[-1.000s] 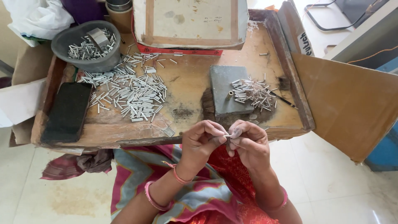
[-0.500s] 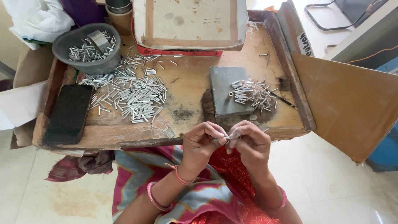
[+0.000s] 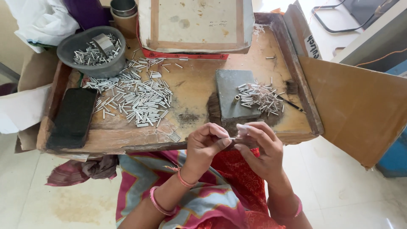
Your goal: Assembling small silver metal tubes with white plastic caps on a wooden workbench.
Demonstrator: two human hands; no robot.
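My left hand [image 3: 206, 143] and my right hand [image 3: 257, 146] meet at the near edge of a worn wooden work board [image 3: 190, 85]. Between their fingertips they pinch one small thin silver tube [image 3: 232, 138]. Just beyond the hands lies a grey stone block [image 3: 228, 93] with a small pile of the same silver tubes [image 3: 259, 96] spilling off its right side. A larger heap of silver tubes [image 3: 137, 95] is spread over the left half of the board.
A grey bowl [image 3: 91, 51] with more tubes sits at the back left. A black phone [image 3: 73, 118] lies at the left edge. A shallow wooden tray [image 3: 196, 24] leans at the back, a metal cup [image 3: 124, 10] beside it. A cardboard flap [image 3: 360, 106] stands right.
Both hands have stayed together at the board's near edge; fingers shifted slightly around the small tube. Nothing on the board has moved.
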